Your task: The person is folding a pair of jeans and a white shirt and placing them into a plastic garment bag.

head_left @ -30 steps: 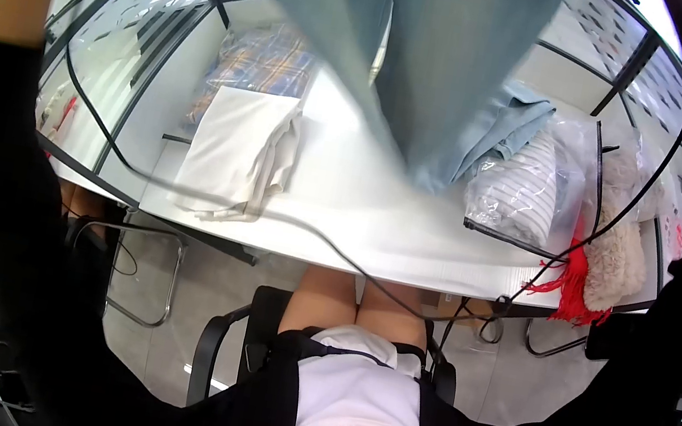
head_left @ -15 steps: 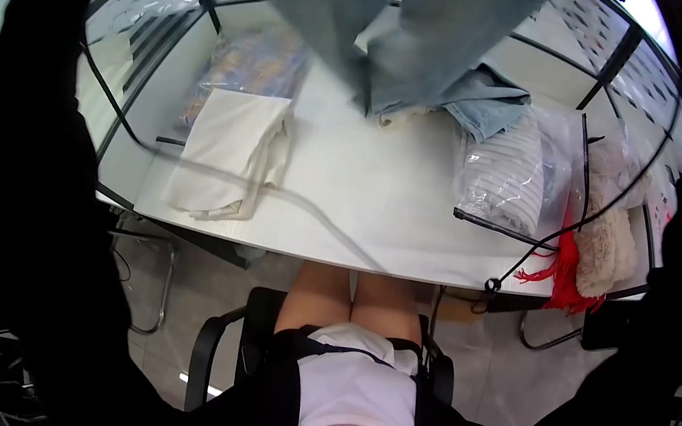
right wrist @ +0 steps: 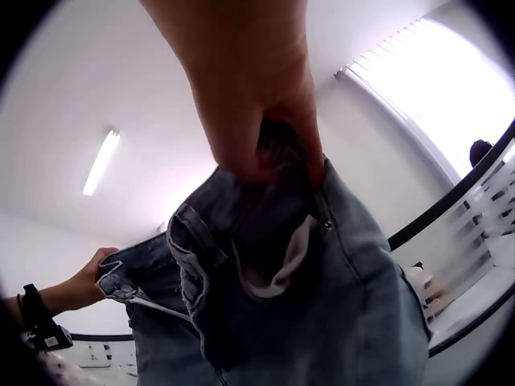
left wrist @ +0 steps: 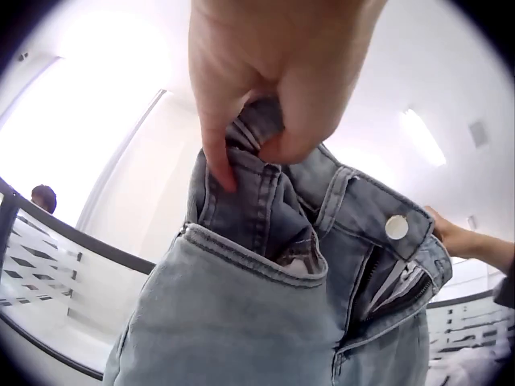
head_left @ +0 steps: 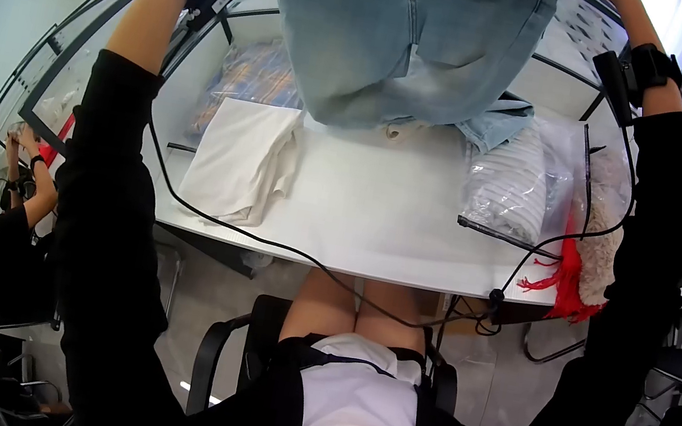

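Observation:
A pair of light blue jeans hangs by its waistband over the far part of the table, front facing me. The fly is undone and a metal button shows. My left hand pinches the waistband near one front pocket, thumb and fingers bent over the edge. At the opposite side of the waistband, my right hand grips the denim in the same way. The lower legs fold under, and one hem lies against a bagged striped garment. In the head view both hands are largely cut off at the top.
A folded white cloth and a bagged plaid garment lie left on the white table. On the right are a red fringed item and beige fluffy fabric. A black cable crosses in front. Another person sits at left.
Both arms have come inward from the sides and my forearms now show. The jeans have come down, their waistband entering the head view and the legs bunching on the table.

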Action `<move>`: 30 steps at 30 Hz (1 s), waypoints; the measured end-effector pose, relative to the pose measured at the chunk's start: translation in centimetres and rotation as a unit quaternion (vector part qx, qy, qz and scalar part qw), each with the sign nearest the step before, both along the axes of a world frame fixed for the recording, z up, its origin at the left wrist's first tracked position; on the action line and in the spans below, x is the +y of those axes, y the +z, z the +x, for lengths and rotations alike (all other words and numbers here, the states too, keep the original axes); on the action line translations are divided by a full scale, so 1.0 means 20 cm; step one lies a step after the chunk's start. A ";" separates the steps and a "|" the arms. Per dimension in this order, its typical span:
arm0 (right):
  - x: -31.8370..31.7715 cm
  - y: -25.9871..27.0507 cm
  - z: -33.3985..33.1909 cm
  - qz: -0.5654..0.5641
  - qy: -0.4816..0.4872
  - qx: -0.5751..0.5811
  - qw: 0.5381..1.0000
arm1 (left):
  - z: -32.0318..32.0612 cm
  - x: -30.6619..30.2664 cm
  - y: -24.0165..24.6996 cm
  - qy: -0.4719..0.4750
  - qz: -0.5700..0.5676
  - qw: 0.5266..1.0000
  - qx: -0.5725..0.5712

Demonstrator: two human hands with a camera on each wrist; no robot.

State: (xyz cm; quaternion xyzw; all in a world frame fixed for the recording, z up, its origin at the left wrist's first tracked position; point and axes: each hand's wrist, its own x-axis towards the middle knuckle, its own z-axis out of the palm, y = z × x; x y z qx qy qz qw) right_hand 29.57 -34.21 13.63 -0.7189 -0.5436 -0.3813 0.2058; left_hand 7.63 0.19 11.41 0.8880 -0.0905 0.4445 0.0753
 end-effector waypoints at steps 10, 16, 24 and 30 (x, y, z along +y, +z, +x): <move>0.16 -0.65 -0.01 -0.265 -0.281 -0.190 0.902 | 0.06 -0.07 -0.53 0.138 0.241 0.960 0.046; 0.22 -1.04 -0.02 -0.324 -0.269 -0.070 0.905 | 0.03 -0.14 -1.01 0.066 0.164 0.949 0.261; 0.22 -1.13 -0.29 -0.381 -0.180 0.029 0.906 | 0.09 -0.28 -1.33 0.145 0.188 0.904 0.355; 0.31 -1.39 -0.34 -0.450 -0.195 -0.037 0.871 | 0.20 -0.25 -1.48 0.028 0.112 0.937 0.329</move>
